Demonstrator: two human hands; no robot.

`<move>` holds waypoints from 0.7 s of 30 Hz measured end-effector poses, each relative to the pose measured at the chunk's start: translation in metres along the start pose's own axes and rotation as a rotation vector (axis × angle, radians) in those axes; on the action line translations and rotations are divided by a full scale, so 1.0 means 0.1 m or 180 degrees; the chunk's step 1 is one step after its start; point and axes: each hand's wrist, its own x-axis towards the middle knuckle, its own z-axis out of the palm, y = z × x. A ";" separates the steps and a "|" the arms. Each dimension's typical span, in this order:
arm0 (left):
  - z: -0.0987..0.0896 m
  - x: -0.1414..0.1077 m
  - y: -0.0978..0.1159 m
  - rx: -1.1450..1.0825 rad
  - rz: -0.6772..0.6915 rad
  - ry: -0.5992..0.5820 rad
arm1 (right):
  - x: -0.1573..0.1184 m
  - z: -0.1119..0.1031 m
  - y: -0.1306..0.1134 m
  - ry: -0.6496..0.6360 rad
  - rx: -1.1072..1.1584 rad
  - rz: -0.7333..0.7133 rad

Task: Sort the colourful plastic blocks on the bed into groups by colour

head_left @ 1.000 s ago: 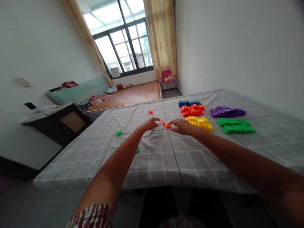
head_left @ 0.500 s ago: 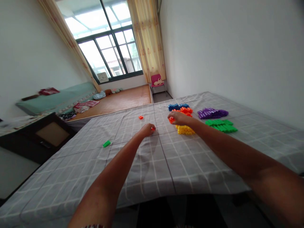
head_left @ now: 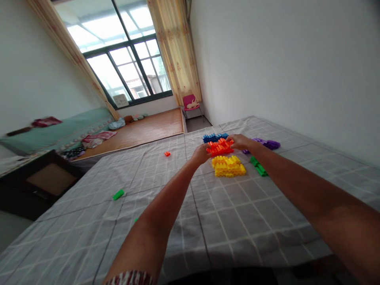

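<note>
Both my hands are at a pile of orange plastic blocks (head_left: pixel 220 147) on a grey checked cloth (head_left: pixel 237 213). My left hand (head_left: pixel 202 153) closes its fingers on the pile's left end. At the right end, the curled fingers of my right hand (head_left: pixel 239 141) press on the same blocks. Directly behind lie the blue blocks (head_left: pixel 213 137), and in front is a stack of yellow blocks (head_left: pixel 228 166). My right forearm partly covers the purple blocks (head_left: pixel 268 143) and the green blocks (head_left: pixel 259 167).
One loose orange block (head_left: pixel 167 154) lies left of my hands. A green block (head_left: pixel 118 194) is farther left, and a bit of another green piece (head_left: pixel 136 219) shows beside my left forearm. Beyond the cloth are a bed (head_left: pixel 154 122), a pink chair (head_left: pixel 190 103) and a dark cabinet (head_left: pixel 44 184).
My left hand has moved right from the open cloth to the orange pile. My right hand has shifted from the pile's left side to its right end. The view has tilted slightly.
</note>
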 end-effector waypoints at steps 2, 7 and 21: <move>0.08 0.08 0.04 0.0009 0.0071 -0.0017 | 0.04 0.05 0.02 -0.0036 -0.0065 -0.0049; 0.19 0.18 0.04 0.0127 0.0296 -0.0021 | 0.06 0.12 0.04 0.0098 -0.0012 -0.0174; 0.12 0.06 -0.06 0.0086 0.0080 0.0376 | -0.12 -0.03 -0.16 0.0718 0.0171 -0.0075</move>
